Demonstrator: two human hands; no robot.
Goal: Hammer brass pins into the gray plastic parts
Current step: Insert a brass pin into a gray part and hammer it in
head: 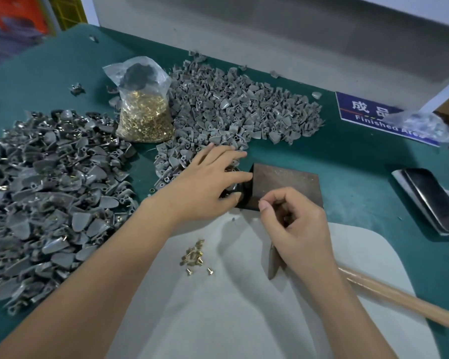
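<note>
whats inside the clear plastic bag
The clear plastic bag holds a heap of brass pins, with a dark lump on top near its neck; what that lump is cannot be told.

This is a small factory assembly bench, a workshop for manual piecework. A teal-green felt-covered worktable (347, 161) carries two large heaps of identical small gray moulded plastic parts: one on the left (47, 193), one farther back toward the middle (239, 110). Between them stands a clear plastic bag filled with small brass pins (144, 117). At the far right lies a blue sign with white lettering (368, 112), Chinese characters above the English words "Finished Area". Near the middle sits a dark rusty square metal plate (285, 182), and a wooden hammer handle (399, 299) lies on a pale gray mat (218, 307) at the near edge.
</note>
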